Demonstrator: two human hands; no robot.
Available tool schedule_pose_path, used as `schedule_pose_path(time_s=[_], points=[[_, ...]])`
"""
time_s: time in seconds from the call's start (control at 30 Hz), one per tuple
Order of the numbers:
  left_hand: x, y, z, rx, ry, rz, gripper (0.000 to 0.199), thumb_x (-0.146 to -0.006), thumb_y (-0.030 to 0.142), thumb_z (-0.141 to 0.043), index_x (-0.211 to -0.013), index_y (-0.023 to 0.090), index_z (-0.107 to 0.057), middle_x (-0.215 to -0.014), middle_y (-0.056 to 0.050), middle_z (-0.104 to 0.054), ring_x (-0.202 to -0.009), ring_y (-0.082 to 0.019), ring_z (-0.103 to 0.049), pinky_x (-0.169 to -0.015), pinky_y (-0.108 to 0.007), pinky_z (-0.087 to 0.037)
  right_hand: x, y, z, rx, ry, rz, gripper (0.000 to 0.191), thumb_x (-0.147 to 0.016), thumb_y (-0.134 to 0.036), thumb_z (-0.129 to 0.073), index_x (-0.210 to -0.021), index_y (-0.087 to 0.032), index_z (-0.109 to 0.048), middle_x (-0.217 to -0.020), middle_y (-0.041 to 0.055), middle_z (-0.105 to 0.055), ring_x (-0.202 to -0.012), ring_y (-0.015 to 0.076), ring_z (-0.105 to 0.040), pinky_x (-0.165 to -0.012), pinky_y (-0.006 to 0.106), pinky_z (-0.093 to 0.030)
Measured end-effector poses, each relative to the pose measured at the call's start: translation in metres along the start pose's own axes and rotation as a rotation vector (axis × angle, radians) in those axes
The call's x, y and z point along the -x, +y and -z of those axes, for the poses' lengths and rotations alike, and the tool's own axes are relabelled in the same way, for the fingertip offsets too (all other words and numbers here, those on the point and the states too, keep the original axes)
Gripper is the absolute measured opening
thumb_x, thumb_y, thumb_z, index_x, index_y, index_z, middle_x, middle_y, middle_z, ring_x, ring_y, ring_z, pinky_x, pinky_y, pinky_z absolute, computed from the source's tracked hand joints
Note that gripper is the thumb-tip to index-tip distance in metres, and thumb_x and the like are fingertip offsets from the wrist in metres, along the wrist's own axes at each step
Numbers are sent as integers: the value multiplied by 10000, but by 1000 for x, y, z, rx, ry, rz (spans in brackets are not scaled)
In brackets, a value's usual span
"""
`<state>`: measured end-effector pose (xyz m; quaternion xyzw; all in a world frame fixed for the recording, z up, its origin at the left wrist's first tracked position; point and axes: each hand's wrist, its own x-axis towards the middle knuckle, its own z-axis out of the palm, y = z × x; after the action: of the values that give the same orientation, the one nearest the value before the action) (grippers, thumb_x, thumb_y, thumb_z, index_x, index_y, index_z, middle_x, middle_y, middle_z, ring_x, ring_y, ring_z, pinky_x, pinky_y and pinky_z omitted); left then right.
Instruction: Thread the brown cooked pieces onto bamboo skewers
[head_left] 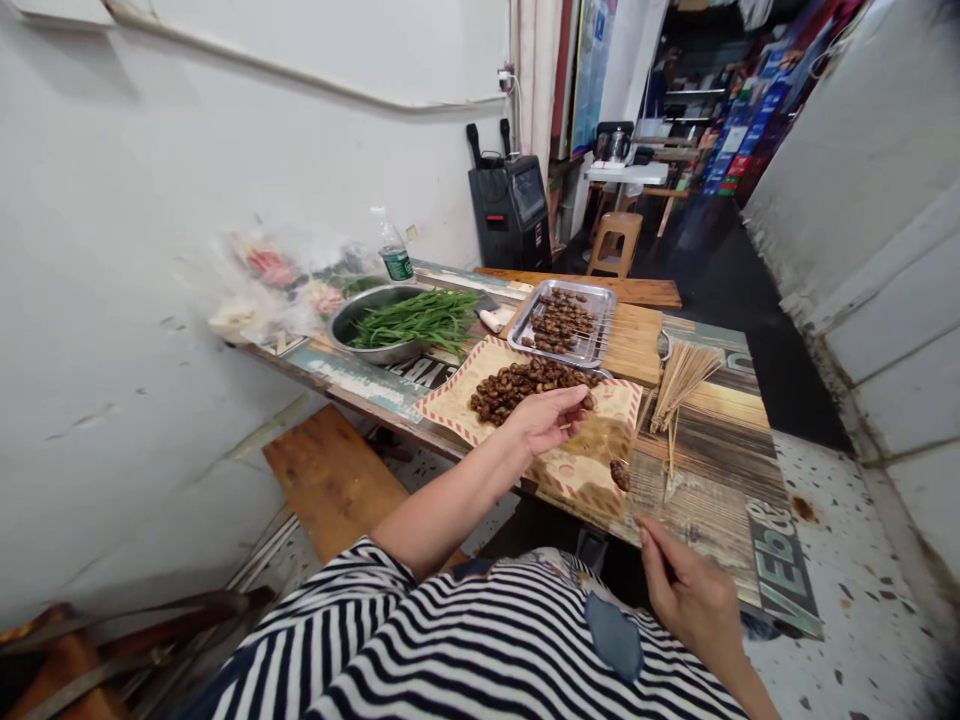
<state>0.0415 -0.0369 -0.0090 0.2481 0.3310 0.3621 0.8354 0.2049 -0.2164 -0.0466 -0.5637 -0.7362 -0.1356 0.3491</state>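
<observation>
My left hand (553,418) is over the right edge of a pile of brown, glossy pieces (517,385) on a paper sheet with a striped border (450,402). Its fingers are pinched on one brown piece (588,401). Nearer my body, my right hand (679,572) is closed with thumb and forefinger together, gripping the end of a thin skewer that is hard to make out. A brown piece (620,474) sits at the skewer's far end, above the sheet's right part. Behind the pile, a metal tray (606,310) holds several loaded skewers (559,320).
Bare skewers (684,382) lie right of the sheet. A steel bowl (346,325) of green stalks (412,318), a plastic bottle (393,248) and plastic bags (262,290) stand at the left. Beyond the table is a black speaker (516,208); a wooden bench (334,480) is below left.
</observation>
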Motion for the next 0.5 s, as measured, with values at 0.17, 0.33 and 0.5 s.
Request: schedule_pose_path(time_s=[0.17, 0.33, 0.5], points=[[0, 2, 2, -39, 10, 18, 169, -659, 243, -696, -763, 127, -631, -766, -27, -612, -584, -67, -525, -491, -177, -380, 1, -2, -2, -13, -14, -28, 232, -855, -226, -470, -933, -112, -657, -806, 65, -714, -632, 131, -676, -600, 182, -517], [1, 0, 3, -62, -1, 1, 195, -643, 266, -709, -769, 131, -643, -791, -31, -620, -594, -66, -524, -502, -178, -378, 1, -3, -3, -8, -14, -26, 234, -858, -232, -464, -949, -119, -649, -820, 68, -714, -641, 135, -676, -599, 192, -518], [2, -3, 2, -79, 7, -14, 195, -649, 260, -703, -790, 135, -653, -825, -38, -627, -595, -64, -528, -500, -176, -371, 0, -5, -4, 27, -7, -16, 243, -865, -234, -450, -932, -98, -640, -807, 84, -712, -634, 138, -674, -594, 195, -515]])
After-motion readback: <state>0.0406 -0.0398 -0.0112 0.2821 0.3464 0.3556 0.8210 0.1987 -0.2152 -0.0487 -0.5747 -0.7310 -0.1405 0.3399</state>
